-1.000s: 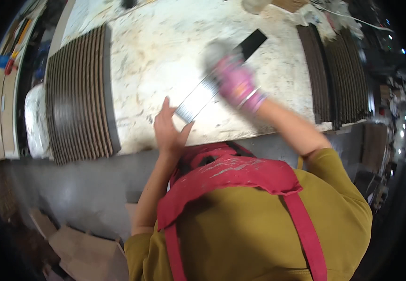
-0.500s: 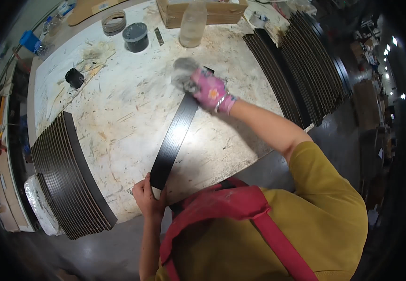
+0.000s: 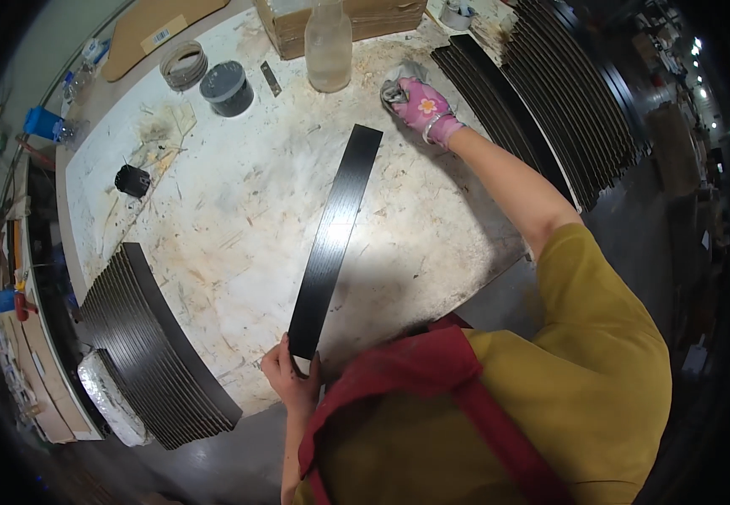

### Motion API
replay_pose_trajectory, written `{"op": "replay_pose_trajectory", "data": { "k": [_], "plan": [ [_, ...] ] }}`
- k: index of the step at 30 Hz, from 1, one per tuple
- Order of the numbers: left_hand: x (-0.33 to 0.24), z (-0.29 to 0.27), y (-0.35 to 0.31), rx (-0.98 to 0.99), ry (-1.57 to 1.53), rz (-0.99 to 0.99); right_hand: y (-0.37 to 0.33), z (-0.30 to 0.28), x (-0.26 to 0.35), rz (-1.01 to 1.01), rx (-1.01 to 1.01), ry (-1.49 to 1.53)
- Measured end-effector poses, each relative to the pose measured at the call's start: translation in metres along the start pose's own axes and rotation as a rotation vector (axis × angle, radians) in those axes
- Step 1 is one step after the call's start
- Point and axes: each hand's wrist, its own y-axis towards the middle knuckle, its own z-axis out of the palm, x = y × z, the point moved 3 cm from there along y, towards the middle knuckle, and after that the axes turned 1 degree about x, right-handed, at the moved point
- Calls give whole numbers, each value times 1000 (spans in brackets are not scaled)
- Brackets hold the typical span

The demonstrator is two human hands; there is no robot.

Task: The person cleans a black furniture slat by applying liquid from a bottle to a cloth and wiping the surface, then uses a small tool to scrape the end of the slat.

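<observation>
A flat black wood-grain strip (image 3: 331, 240) lies slantwise on the worktable (image 3: 239, 278), its near end by the table's front edge. My bare left hand (image 3: 295, 374) grips that near end, thumb on one side and fingers on the other. My right hand (image 3: 426, 109), in a pink flowered glove, is closed on a crumpled grey rag (image 3: 396, 89). It rests on the table beyond and to the right of the strip's far end, apart from the strip. Close by on its right stand the nearest strips of a dark stack (image 3: 500, 118).
More dark strips (image 3: 159, 353) stand in a row at the left edge, beside a plastic-wrapped bundle (image 3: 112, 400). At the back are a tub of dark stuff (image 3: 227, 89), a tape roll (image 3: 184, 66), a clear bottle (image 3: 329, 50) and a cardboard box (image 3: 382, 15). A small black cup (image 3: 133, 180) sits left.
My right hand with the rag has moved off the strip's far end, to the right and away. My left hand still holds the near end. The whole view has shifted slightly.
</observation>
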Motion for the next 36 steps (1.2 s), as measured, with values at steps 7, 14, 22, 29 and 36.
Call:
{"op": "replay_pose_trajectory", "data": {
  "k": [7,14,22,29,36],
  "plan": [
    [-6,-4,2,-24,62,73,-31,41,-9,-111,67,182],
    [-24,-12,11,45,276,142,-47,-18,-26,159,-143,842],
    [-24,-21,-6,450,-1265,-817,-234,57,188,-822,-105,155],
    [35,2,-55,280,-1810,-1087,-96,80,156,-369,86,186],
    [24,-14,-20,284,-1554,-918,-132,94,164,-684,158,129]
  ]
}}
